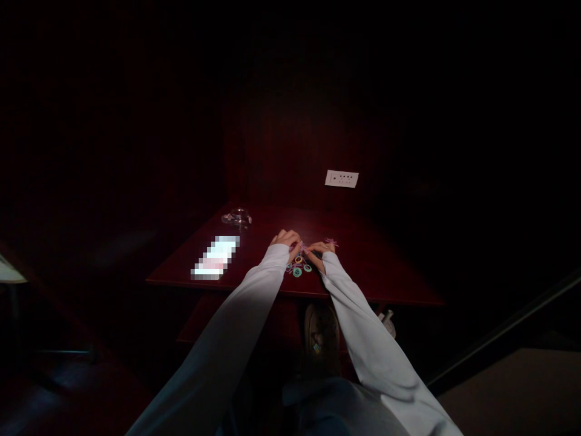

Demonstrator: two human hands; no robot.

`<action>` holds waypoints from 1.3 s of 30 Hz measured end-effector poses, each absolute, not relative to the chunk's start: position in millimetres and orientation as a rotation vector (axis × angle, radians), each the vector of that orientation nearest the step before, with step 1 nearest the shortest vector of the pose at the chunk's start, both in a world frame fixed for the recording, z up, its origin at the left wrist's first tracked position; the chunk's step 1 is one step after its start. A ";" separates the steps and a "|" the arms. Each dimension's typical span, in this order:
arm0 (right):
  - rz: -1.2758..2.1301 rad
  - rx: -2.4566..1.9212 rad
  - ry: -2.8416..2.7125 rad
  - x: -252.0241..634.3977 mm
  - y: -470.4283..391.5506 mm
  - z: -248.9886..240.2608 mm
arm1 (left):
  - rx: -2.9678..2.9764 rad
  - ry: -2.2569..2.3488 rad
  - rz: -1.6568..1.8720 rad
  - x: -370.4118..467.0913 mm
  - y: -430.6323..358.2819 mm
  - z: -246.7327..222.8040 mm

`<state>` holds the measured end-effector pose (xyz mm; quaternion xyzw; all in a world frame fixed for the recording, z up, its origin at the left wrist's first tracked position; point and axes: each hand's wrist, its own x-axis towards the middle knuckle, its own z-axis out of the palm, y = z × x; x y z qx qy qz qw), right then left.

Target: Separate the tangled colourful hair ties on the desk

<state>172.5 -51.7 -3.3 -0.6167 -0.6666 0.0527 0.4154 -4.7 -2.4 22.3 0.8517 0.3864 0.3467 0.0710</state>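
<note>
Pink piece: at the fingertips, between the two hands, just above the table; small pink-purple bit (304,247), strands or band, too small to say.
Way from fingers: right of the left fingertips, left of the right ones; about midway, neither hand clearly nearer.
Long axis: can't tell from where I stand, mostly covered by fingers.
Left hand: (287,238) reaches in from the left, back of hand up, fingers bent, thumb tip at the pink piece; whether thumb and finger meet on it, can't tell.
Right hand: (319,249) comes in from the right, wrist bent inward, thumb and forefinger look pinched together on the pink piece.
Arms: both stretched forward, white sleeves (354,315) down to the wrists, hands nearly meeting.
Ring pile: loose coloured rings (297,272) on the table, near side of the fingertips, between the wrists.
Pink strands: second bunch (331,242), just beyond the right hand.
Table: dark red top (381,272); bright panel (215,257) well left, glass dish (239,217) farther back.
Wall: white socket plate (342,178).
</note>
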 end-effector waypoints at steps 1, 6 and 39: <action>0.133 -1.549 -1.674 172.3 -51.9 -2.9 | 2.565 1.159 1.037 -4.8 -2.7 22.6; 0.127 -1.598 -1.621 171.7 -55.6 2.7 | 2.572 1.172 1.001 -6.5 -3.8 25.3; 0.153 -1.585 -1.513 182.4 -51.6 16.0 | 2.462 1.443 1.101 -10.9 1.6 24.3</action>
